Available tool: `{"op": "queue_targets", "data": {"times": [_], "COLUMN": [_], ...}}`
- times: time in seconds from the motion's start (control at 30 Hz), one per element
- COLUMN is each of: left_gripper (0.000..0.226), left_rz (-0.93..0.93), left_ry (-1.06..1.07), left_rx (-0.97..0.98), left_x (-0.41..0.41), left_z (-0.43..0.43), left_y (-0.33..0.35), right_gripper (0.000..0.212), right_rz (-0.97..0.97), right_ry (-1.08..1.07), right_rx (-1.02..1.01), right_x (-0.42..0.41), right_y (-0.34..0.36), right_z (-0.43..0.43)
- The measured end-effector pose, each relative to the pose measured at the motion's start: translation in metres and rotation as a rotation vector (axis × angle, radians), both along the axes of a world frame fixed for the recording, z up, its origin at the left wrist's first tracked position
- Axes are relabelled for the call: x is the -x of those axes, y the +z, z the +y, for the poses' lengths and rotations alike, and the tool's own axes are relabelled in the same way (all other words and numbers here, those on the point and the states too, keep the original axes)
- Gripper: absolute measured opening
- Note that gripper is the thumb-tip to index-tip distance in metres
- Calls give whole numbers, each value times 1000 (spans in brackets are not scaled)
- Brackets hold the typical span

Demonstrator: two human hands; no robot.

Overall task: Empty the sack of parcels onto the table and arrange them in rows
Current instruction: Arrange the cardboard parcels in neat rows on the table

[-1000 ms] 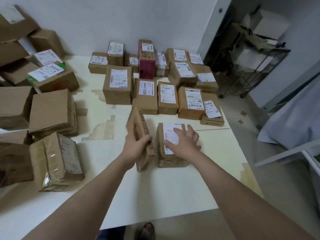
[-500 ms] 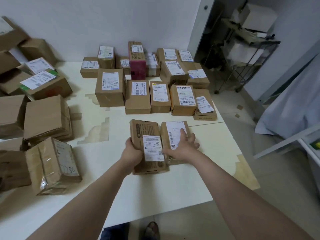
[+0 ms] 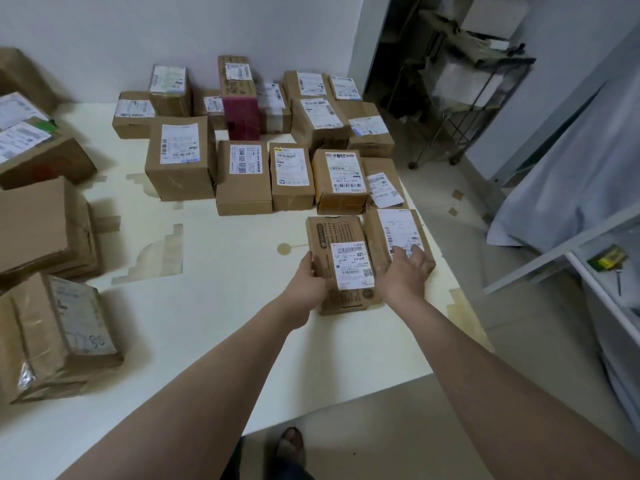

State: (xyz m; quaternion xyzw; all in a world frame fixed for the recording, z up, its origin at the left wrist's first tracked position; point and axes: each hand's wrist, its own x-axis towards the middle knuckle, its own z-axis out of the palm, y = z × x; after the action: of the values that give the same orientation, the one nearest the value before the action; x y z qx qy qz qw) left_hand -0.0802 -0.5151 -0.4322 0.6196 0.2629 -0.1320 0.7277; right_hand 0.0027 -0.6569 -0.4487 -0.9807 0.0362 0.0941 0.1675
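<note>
A: Where is the printed parcel (image 3: 332,233)?
B: Flat on the table (image 3: 214,306), touching the end parcel (image 3: 398,226) on its right.
A: And the hands?
B: The left hand (image 3: 306,284) grips its left edge with curled fingers. The right hand (image 3: 403,271) rests with fingers straight on the end parcel.

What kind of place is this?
Likely a small parcel sorting room: labelled cardboard parcels in rows on a white table, more piled at the left, and a wire rack holding boxes.

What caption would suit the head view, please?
Left hand grips a printed parcel; right hand rests on the neighbouring parcel.
</note>
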Motion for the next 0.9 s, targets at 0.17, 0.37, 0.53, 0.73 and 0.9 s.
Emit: {"op": "queue_targets", "data": {"times": [0.17,0.37,0.53,0.73,0.9], "left_gripper": [75,71,85,68,60], "left_rz": [133,335,552,898,693], "left_ry": [-38,36,298,595,550], "left_rx": [-409,-1034,-1304,-910,-781], "left_x": [4,29,78,130,119], "left_z": [15,79,163,233,219], "left_y": [-14,-8,13,15,26], "right_gripper": [42,32,36,57,101], "right_rz": [-207,95,340,622,834], "right_ry": [36,392,618,704,716], "right_rx": [15,-198,-203,-346,-383], "right_x": [14,23,51,97,115], "right_y": [11,15,12,20,19], "right_z": [20,91,166,221,239]}}
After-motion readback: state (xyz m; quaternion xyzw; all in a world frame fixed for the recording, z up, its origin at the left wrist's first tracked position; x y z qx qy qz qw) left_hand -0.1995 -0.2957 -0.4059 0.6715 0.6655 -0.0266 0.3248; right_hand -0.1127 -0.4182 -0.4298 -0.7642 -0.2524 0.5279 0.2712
